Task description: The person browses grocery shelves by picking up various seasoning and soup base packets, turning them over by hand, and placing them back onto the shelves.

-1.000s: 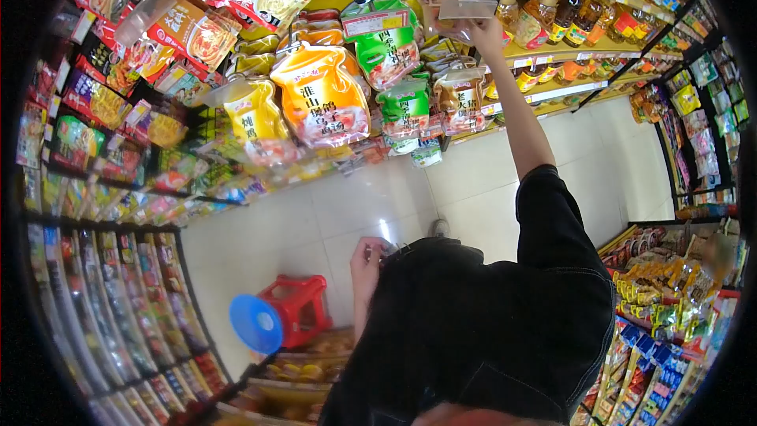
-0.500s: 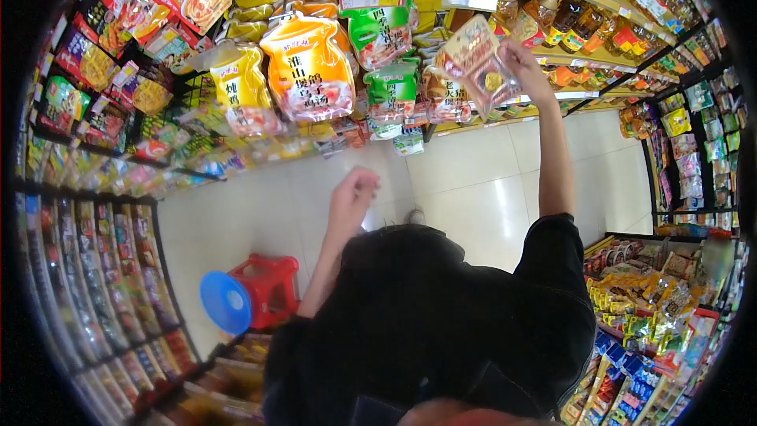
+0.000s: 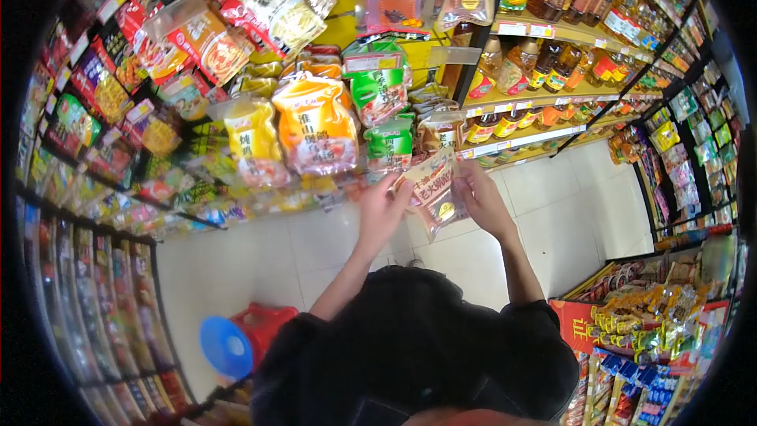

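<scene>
A beige and red food packet [image 3: 436, 193] with a clear window is held up in front of me, tilted, between both hands. My left hand [image 3: 384, 203] pinches its left edge, and my right hand [image 3: 478, 198] grips its right upper edge. Just behind it hang green pouches [image 3: 389, 142] and a brown pouch [image 3: 439, 131] on the rack. Further left hang a large orange soup pouch [image 3: 316, 128] and a yellow pouch [image 3: 254, 143].
Bottles of oil [image 3: 520, 63] line the shelves at the upper right. A red stool [image 3: 264, 327] with a blue basin-like object [image 3: 225, 345] stands on the tiled floor [image 3: 552, 213] at the lower left. Packed shelves [image 3: 87, 292] run along the left.
My right hand has brought the packet down and leftward, away from the rack. My left hand has risen and taken hold of its left edge. The view has shifted upward.
</scene>
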Motion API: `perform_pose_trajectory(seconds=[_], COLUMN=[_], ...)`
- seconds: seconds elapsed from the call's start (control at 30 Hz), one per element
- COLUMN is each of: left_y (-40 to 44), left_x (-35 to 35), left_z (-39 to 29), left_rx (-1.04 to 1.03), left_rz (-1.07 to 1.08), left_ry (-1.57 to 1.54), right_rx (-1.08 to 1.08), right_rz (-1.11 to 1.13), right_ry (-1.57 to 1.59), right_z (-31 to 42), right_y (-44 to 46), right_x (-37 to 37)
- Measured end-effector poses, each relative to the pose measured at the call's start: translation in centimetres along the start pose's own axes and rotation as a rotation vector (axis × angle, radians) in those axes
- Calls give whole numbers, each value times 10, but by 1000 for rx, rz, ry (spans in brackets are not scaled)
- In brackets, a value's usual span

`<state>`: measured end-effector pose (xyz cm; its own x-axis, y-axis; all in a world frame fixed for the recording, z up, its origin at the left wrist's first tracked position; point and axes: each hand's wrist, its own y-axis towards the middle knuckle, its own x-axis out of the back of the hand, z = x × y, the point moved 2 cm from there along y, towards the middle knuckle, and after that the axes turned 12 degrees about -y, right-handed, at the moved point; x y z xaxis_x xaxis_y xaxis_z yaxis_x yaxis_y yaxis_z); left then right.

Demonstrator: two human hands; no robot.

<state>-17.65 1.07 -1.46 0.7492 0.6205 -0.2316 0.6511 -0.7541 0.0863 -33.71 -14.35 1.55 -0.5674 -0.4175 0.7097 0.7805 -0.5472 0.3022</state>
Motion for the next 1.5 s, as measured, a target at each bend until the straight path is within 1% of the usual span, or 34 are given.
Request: perform_pose_trajectory(seconds=[0.03,0.07,0.17,0.2,0.3,0.33,0.43,0.47,0.53,0.57,0.6,0.63,0.67,0.7,0.73,0.8,0.87,0.97,1.0,1.03,1.1,1.17,1.23,1.3,1.4,1.5], left_y=[1,3,-4,-4,-9,-12,-16,-18,-24,-29,-35,-42,-48,-56,-65,-84,-98,-113,-118,-118,-117,-117,-116,-118,-118,-119], left_x=[-1,-2,-3,-5,-9,-11,-6,-1,17,25,32,39,47,52,56,66,73,78,78,78,80,82,84,87,88,89], left_z=[-4,-5,0,1,5,1,-13,-15,-4,6,17,30,40,47,54,72,89,97,98,98,97,98,99,103,104,107], left_rx=[-19,-31,-92,-135,-190,-99,-41,1,1,4,56,106,154,193,233,315,393,494,491,488,478,491,488,490,501,502], left_rz=[10,11,10,27,-17,-53,14,74,61,51,34,14,-8,-13,-21,-51,-97,-150,-155,-162,-182,-199,-201,-207,-218,-216], left_ry=[32,64,120,135,79,-32,-81,-146,-97,-72,-80,-84,-85,-73,-63,-70,-111,-140,-148,-154,-163,-167,-164,-170,-176,-171], right_rx=[4,138,239,108,58,71,163,54,123,220,152,179,326,187,221,265,288,311,325,400,369,353,395,400,500,404], right_rz=[-56,-132,-140,-44,-27,-121,-175,-248,-492,-605,-587,-574,-599,-593,-597,-679,-835,-956,-1005,-1019,-1021,-1030,-1021,-1001,-1103,-1110], right_ry=[-55,-169,-229,-34,191,328,169,165,144,102,192,144,137,197,173,175,224,203,180,198,77,206,183,52,-110,-270], right_z=[9,15,52,57,33,26,13,13,0,16,0,-1,-11,0,-4,-8,9,0,-10,-8,-1,4,0,-2,20,24], right_y=[0,1,6,6,15,20,42,56,104,131,160,184,211,223,240,257,264,280,290,295,298,304,312,312,298,297], right_x=[0,0,3,-2,-22,-30,-9,11,57,83,99,117,128,133,137,138,135,129,126,127,133,135,133,132,123,124])
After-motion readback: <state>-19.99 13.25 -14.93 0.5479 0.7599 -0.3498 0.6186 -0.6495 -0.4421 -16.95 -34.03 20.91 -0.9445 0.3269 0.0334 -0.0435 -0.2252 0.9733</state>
